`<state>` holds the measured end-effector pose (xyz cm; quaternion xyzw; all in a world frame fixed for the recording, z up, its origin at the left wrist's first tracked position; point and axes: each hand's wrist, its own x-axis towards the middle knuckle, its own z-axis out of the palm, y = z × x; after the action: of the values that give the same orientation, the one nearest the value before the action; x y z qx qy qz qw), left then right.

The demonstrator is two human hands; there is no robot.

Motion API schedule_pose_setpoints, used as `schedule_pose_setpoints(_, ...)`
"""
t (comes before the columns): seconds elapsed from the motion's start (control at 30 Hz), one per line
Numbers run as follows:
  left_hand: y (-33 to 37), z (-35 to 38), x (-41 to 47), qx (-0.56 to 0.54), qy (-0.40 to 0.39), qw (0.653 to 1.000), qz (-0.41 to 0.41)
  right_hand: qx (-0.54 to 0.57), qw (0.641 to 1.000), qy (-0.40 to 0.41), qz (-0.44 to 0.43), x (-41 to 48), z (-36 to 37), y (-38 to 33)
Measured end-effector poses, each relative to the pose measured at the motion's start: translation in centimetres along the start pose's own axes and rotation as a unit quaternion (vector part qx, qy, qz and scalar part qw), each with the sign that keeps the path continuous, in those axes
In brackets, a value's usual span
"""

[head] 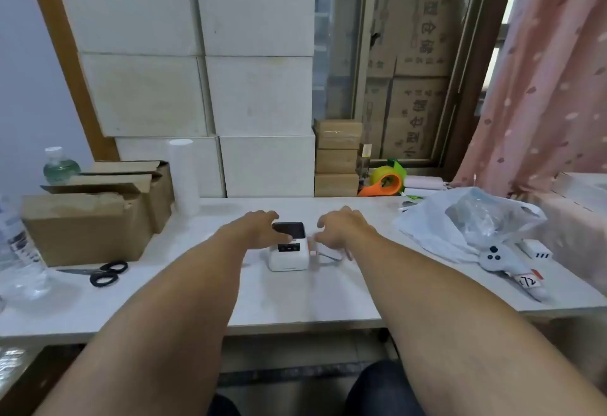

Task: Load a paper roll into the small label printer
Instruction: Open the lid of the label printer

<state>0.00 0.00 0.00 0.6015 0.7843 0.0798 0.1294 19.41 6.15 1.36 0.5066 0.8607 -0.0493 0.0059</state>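
The label printer (289, 251) is flanked on the desk (295, 297): the left hand (259, 228) touches its left side, the right hand (341, 228) is held just right of it, fingers loosely spread, nothing gripped.

Likely a stockroom: stacked white boxes (203, 54), cardboard cartons (414, 54), tape dispenser (386, 182).

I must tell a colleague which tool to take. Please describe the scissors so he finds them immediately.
On the white table, look left to the brown cardboard box. The black-handled scissors lie flat just before it, the only thing there with two loops.
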Motion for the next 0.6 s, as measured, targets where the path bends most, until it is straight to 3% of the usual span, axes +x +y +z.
schedule_pose_setpoints(0.2,-0.6,1.3,0.1,-0.035,0.004,0.999,0.016,0.080,0.996,-0.042,0.021,1.4,2.3,-0.9)
schedule_pose_setpoints(0.4,-1.7,2.3,1.5,-0.201,0.025,0.978,-0.042,0.193,0.979,-0.039,0.052,3.2,4.3,-0.8)
schedule_pose_setpoints(0.6,-1.7,3.1,2.5,-0.263,0.013,0.964,-0.044,0.285,0.956,-0.026,0.064,3.9,5.7,-0.2)
